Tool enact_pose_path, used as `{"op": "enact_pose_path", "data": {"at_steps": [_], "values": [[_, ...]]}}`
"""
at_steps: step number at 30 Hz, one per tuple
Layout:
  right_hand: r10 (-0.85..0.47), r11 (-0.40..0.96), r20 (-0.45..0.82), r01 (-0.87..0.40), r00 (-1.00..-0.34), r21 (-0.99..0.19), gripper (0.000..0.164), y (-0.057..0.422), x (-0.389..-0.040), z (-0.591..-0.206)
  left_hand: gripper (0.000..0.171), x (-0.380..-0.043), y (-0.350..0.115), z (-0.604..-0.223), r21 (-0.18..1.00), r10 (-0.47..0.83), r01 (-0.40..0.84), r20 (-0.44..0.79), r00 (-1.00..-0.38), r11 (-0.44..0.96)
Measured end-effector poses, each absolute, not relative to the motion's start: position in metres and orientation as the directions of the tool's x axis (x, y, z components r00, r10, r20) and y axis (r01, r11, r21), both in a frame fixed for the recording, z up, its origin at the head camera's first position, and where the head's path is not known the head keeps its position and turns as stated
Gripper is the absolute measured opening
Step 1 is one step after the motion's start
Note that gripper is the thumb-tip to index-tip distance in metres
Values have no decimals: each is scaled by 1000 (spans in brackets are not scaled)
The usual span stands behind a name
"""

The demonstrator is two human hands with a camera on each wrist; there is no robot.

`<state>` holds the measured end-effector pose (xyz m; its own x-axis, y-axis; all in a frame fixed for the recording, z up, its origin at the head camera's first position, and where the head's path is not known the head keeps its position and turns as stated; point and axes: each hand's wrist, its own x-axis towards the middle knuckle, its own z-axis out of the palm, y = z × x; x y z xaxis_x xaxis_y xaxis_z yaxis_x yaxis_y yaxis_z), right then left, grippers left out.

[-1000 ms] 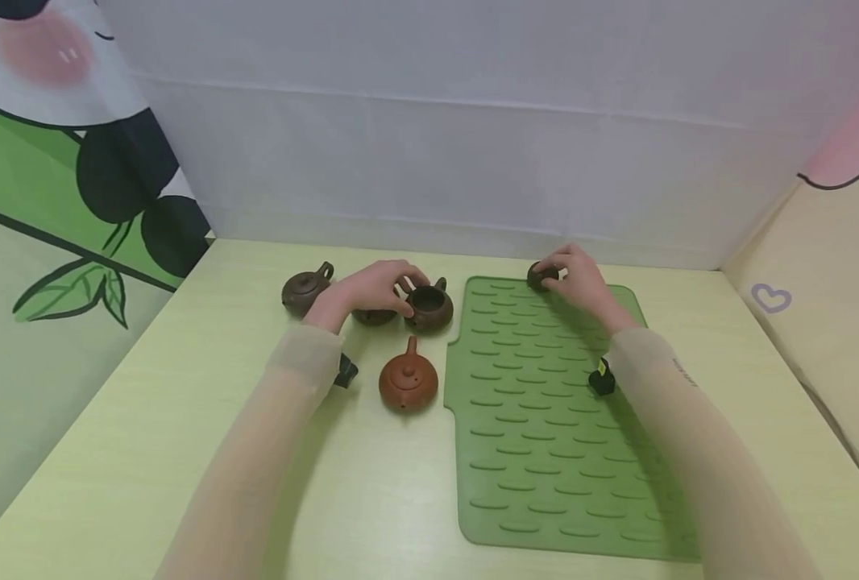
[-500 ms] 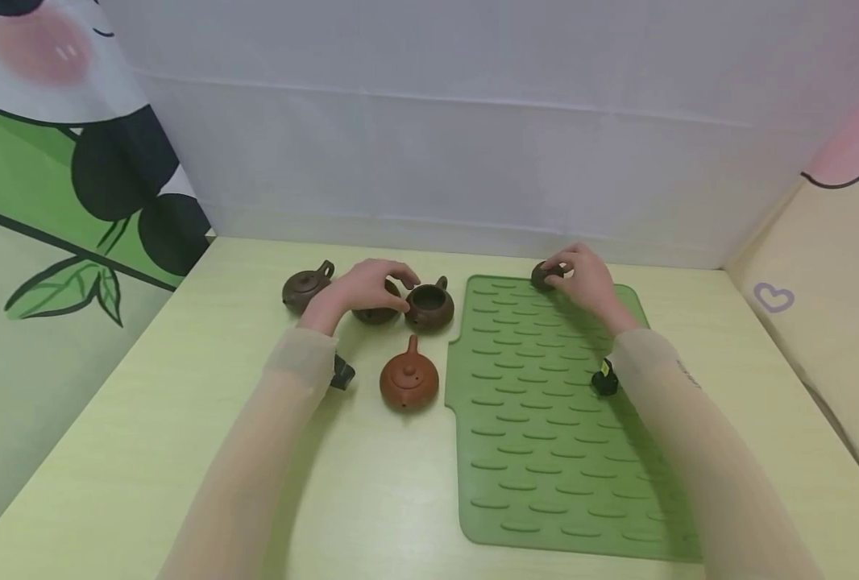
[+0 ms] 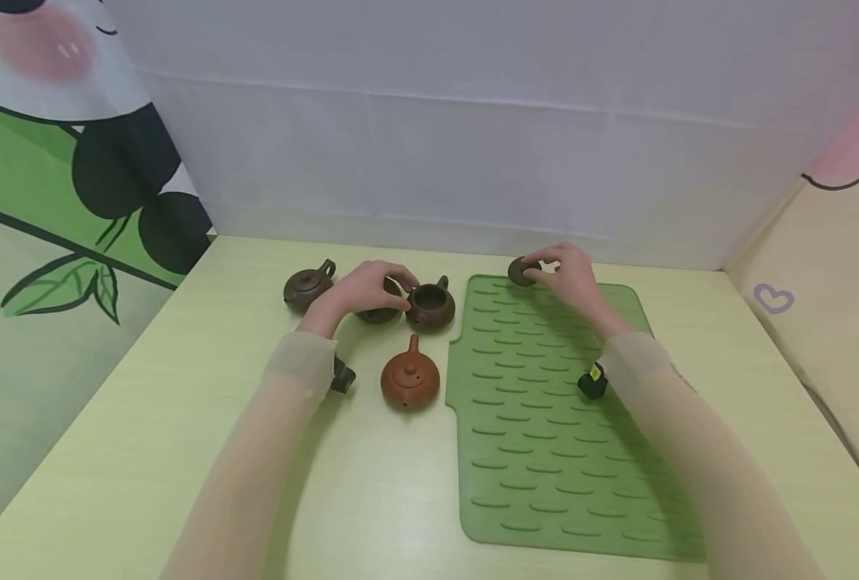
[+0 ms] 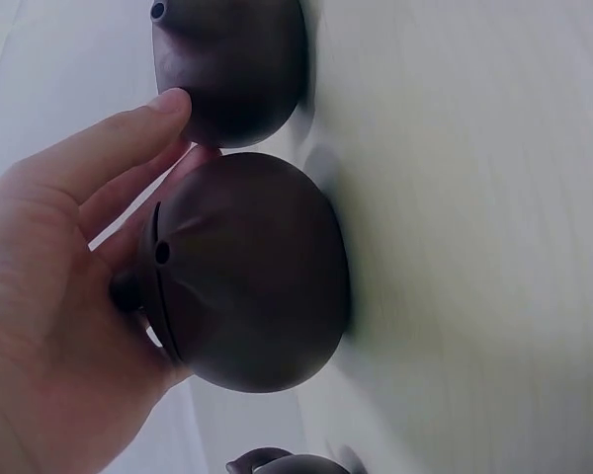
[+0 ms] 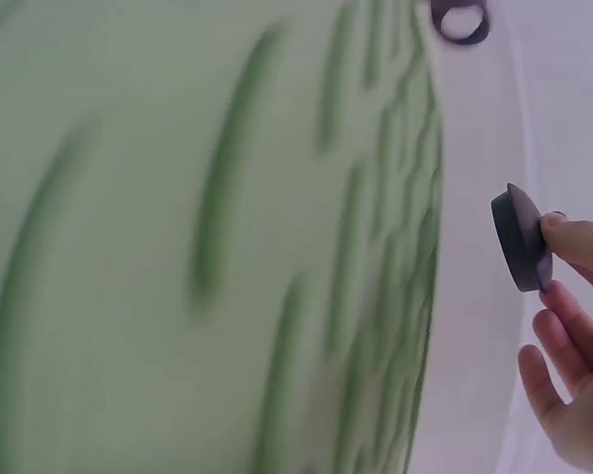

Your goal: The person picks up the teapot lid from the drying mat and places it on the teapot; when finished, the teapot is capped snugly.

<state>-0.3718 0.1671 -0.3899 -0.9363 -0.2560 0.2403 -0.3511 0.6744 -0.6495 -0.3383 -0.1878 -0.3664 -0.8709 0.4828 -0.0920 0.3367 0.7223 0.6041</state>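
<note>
In the head view, my right hand (image 3: 573,278) pinches a dark brown teapot lid (image 3: 520,271) above the far edge of the green mat (image 3: 531,419). The right wrist view shows the lid (image 5: 522,237) tilted on edge between thumb and fingers. My left hand (image 3: 360,292) reaches over a lidded dark teapot (image 3: 379,312), partly hiding it. Its thumb and fingertips lie at the left side of an uncovered dark teapot (image 3: 431,310). From the left wrist, the thumb (image 4: 170,103) meets that teapot's body, while the lidded teapot (image 4: 262,276) sits under the palm.
Nearer on the table is a reddish-brown lidded teapot (image 3: 410,380). Another dark lidded teapot (image 3: 308,288) stands at the far left, beside my left wrist. A pale cloth wall (image 3: 437,161) rises behind the table's far edge.
My right hand has carried the lid leftward along the mat's far edge, toward the uncovered teapot. The left hand's fingertips have drawn back slightly to that teapot's left side.
</note>
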Motion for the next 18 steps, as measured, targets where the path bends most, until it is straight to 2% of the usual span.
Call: {"op": "enact_pose_path", "data": {"at_steps": [5, 18], "values": [[-261, 597, 226, -341, -938, -727, 25, 142, -365, -378, 38, -340, -189, -367, 603, 491, 344, -91, -867, 720], [-355, 460, 217, -372, -909, -806, 24, 79, -344, -355, 37, -344, -190, -370, 605, 494, 347, -88, -865, 717]]}}
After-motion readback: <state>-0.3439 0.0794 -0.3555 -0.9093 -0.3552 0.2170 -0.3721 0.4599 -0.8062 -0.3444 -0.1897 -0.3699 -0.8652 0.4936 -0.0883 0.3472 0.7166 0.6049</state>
